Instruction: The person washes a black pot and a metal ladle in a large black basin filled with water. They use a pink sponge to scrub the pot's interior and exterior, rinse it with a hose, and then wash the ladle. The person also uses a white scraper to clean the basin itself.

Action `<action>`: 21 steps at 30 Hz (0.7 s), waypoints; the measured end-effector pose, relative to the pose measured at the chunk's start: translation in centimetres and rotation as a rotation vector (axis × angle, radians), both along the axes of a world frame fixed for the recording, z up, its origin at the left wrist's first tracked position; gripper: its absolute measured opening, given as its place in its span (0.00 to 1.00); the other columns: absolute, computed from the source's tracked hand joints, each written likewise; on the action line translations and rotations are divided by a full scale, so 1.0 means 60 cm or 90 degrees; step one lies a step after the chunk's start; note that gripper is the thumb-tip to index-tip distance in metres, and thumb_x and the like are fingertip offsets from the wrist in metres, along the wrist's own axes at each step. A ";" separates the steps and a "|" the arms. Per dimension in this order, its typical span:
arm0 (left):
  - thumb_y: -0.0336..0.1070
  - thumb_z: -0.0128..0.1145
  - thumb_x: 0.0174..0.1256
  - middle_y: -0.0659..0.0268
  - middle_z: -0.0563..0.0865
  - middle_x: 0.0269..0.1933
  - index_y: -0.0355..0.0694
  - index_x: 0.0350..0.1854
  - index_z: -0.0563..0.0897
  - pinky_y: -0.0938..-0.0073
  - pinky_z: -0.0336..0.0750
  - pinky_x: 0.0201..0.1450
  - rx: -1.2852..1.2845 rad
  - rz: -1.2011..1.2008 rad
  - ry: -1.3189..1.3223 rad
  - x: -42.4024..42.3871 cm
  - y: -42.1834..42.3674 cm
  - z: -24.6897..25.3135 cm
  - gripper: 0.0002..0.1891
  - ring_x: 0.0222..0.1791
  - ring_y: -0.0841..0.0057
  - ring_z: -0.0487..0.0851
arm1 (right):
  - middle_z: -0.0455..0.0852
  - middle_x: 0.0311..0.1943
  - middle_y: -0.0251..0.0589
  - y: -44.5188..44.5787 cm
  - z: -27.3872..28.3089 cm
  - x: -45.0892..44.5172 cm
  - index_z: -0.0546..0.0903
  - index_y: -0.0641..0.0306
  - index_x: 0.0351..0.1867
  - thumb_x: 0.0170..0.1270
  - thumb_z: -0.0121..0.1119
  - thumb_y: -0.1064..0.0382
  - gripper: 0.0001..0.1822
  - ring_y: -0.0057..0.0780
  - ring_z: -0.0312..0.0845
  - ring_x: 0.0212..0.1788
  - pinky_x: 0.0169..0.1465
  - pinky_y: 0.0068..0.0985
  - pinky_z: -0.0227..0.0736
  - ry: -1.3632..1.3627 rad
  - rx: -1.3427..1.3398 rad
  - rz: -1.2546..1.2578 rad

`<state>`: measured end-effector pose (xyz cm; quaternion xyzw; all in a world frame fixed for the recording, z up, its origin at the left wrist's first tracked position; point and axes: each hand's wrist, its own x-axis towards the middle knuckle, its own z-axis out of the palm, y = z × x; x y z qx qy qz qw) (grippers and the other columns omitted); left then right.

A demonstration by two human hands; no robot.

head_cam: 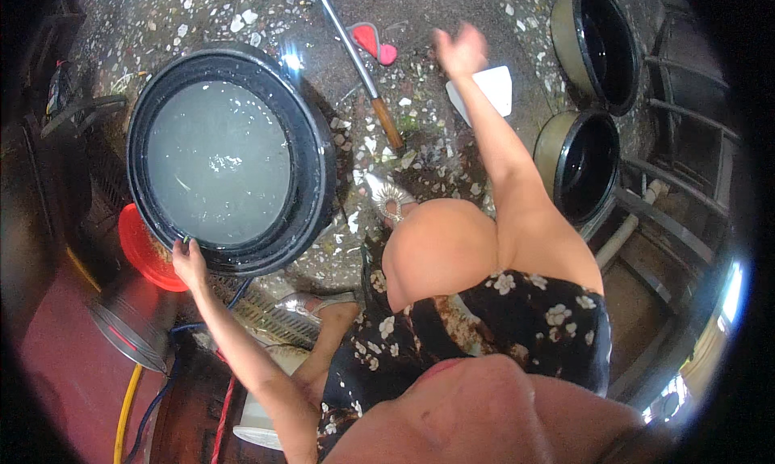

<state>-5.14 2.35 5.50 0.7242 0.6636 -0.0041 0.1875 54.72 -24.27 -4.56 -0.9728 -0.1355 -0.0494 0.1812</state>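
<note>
A large black tub (315, 161) of cloudy water stands at the left on the speckled ground. At its near rim is my left hand (190, 264), fingers curled on the edge with a small green bit by the fingertips. My right hand (461, 51), blurred, is raised at the upper middle with its fingers apart and nothing seen in it. Below that hand and partly behind the wrist lies a white flat rectangular object (497, 91). Between tub and right hand lies a long metal tool with a wooden handle (386, 122), its head cut off by the top edge.
Two dark-lined basins (560, 155) stand at the right beside a metal rack (672, 231). A red plastic bowl (139, 252) touches the tub's lower left. A pink-red object (366, 39) lies near the tool. Hoses, including a yellow one (126, 415), run at the lower left.
</note>
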 end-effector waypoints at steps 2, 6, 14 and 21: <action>0.36 0.58 0.60 0.49 0.83 0.46 0.25 0.57 0.72 0.69 0.75 0.50 -0.054 -0.012 -0.051 -0.047 0.021 -0.008 0.26 0.45 0.65 0.83 | 0.72 0.57 0.61 -0.110 -0.013 0.013 0.67 0.75 0.58 0.33 0.68 0.27 0.58 0.52 0.64 0.63 0.62 0.43 0.62 0.158 -0.079 -0.287; 0.31 0.57 0.60 0.59 0.84 0.41 0.27 0.58 0.71 0.76 0.75 0.42 -0.257 -0.055 -0.138 -0.045 0.054 0.000 0.24 0.38 0.76 0.81 | 0.36 0.69 0.70 -0.154 -0.010 -0.024 0.39 0.66 0.71 0.27 0.69 0.24 0.76 0.63 0.41 0.71 0.69 0.50 0.47 0.424 -0.032 -0.615; 0.34 0.56 0.64 0.60 0.77 0.56 0.30 0.67 0.61 0.77 0.72 0.50 -0.447 0.039 -0.163 -0.022 0.058 0.073 0.31 0.50 0.75 0.76 | 0.38 0.71 0.57 -0.114 0.029 -0.031 0.30 0.52 0.72 0.31 0.76 0.36 0.75 0.57 0.45 0.71 0.68 0.48 0.53 0.463 -0.021 -0.647; 0.35 0.59 0.62 0.59 0.78 0.58 0.31 0.68 0.59 0.75 0.71 0.53 -0.374 0.102 -0.264 -0.013 0.044 0.064 0.34 0.53 0.74 0.77 | 0.65 0.58 0.53 -0.207 -0.019 0.002 0.59 0.69 0.61 0.46 0.68 0.56 0.42 0.43 0.66 0.57 0.58 0.43 0.69 0.318 0.229 -0.739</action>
